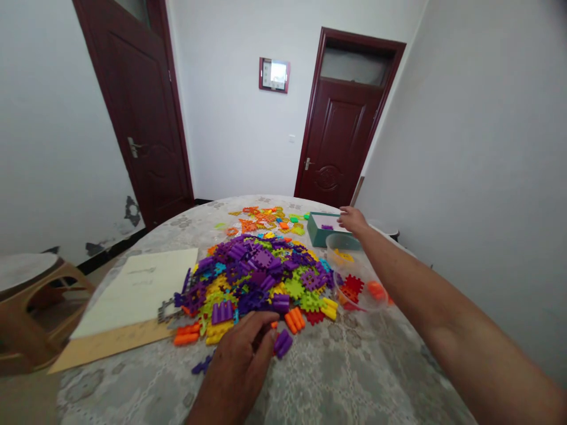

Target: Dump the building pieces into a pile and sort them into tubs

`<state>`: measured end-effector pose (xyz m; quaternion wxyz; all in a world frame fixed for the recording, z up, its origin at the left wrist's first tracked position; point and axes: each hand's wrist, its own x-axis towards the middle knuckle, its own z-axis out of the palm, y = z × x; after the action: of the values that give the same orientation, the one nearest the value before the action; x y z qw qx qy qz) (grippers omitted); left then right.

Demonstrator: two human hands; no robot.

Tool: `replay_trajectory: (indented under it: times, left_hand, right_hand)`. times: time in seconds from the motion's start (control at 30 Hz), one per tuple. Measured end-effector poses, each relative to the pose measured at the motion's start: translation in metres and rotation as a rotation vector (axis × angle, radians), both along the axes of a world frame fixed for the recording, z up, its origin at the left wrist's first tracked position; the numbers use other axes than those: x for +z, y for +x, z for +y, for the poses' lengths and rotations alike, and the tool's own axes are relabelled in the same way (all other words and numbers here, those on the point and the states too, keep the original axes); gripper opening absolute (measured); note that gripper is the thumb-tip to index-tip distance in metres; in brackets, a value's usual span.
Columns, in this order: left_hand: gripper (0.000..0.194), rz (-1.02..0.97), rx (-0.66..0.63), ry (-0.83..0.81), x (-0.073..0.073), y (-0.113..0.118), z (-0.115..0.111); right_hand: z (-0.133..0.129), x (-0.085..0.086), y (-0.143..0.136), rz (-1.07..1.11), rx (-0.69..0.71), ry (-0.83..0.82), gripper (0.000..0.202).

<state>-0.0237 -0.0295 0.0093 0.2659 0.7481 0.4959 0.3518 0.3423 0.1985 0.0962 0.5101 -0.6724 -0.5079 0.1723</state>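
Observation:
A large heap of plastic building pieces (261,260), mostly purple with green, yellow and blue ones, covers the middle of the table. My left hand (243,354) is at its near edge, thumb and forefinger curved towards each other with a gap between them, beside a purple ribbed piece (282,343) and an orange ribbed piece (295,320). My right hand (352,220) reaches over the right end of a green box (330,238), fingers apart, with nothing visible in it. Inside the box lies a small purple piece (327,227).
Two clear round containers hold yellow pieces (343,255) and red and orange pieces (352,289). A smaller orange and yellow pile (261,219) lies behind the heap. Paper sheets (142,283) lie at left, near a stool (44,307) beside the table.

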Motion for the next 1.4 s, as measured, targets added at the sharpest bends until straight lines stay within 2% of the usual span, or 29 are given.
replay_trajectory:
  times: [0.1, 0.17, 0.23, 0.3, 0.33, 0.4, 0.5, 0.6, 0.7, 0.8, 0.9, 1.03, 1.2, 1.27, 1.4]
  left_hand:
    - [0.031, 0.015, -0.014, -0.015, 0.003, -0.005, 0.002]
    - [0.031, 0.030, -0.016, -0.014, 0.004, -0.008, 0.003]
    - [0.030, 0.048, -0.005, -0.003, 0.004, -0.009, 0.003]
    - [0.029, 0.075, -0.004, 0.012, 0.003, -0.009, 0.002]
    - [0.029, 0.088, -0.014, 0.024, 0.002, -0.008, 0.001]
    - [0.028, 0.110, -0.035, 0.054, 0.001, -0.008, -0.001]
    - [0.029, 0.151, -0.058, 0.083, -0.001, -0.007, -0.002]
    - [0.029, 0.207, -0.049, 0.089, -0.003, -0.007, -0.001]
    - [0.029, 0.238, -0.040, 0.091, -0.006, -0.007, 0.000]
    - [0.028, 0.250, -0.040, 0.094, -0.008, -0.006, 0.001]
    - [0.028, 0.254, -0.045, 0.091, -0.009, -0.003, 0.001]
    - [0.028, 0.280, -0.044, 0.086, -0.010, 0.000, 0.000]
    - [0.029, 0.324, -0.056, 0.079, -0.014, 0.003, 0.000]
    - [0.029, 0.314, -0.072, 0.075, -0.015, 0.005, -0.001]
    - [0.031, 0.214, -0.101, 0.050, -0.015, 0.009, -0.003]
  right_hand:
    - [-0.007, 0.003, -0.011, -0.008, -0.030, -0.001, 0.031]
    - [-0.027, 0.003, -0.024, -0.027, 0.012, -0.011, 0.028]
    - [-0.062, -0.001, -0.043, -0.106, 0.127, -0.064, 0.025]
    - [-0.106, -0.010, -0.065, -0.284, 0.307, -0.134, 0.022]
    - [-0.130, -0.017, -0.077, -0.388, 0.400, -0.131, 0.021]
    - [-0.173, -0.036, -0.099, -0.601, 0.476, -0.096, 0.022]
    - [-0.213, -0.070, -0.121, -0.842, 0.401, -0.217, 0.029]
    - [-0.224, -0.096, -0.128, -0.970, 0.262, -0.388, 0.039]
    - [-0.221, -0.109, -0.126, -1.025, 0.164, -0.490, 0.048]
    - [-0.221, -0.115, -0.122, -1.047, 0.146, -0.536, 0.047]
    - [-0.224, -0.119, -0.120, -0.979, 0.206, -0.486, 0.046]
    - [-0.227, -0.122, -0.114, -0.768, 0.374, -0.354, 0.044]
    - [-0.228, -0.112, -0.105, -0.497, 0.623, -0.253, 0.026]
    - [-0.227, -0.107, -0.102, -0.326, 0.684, -0.277, 0.025]
    - [-0.226, -0.103, -0.104, 0.155, 0.733, -0.362, 0.034]
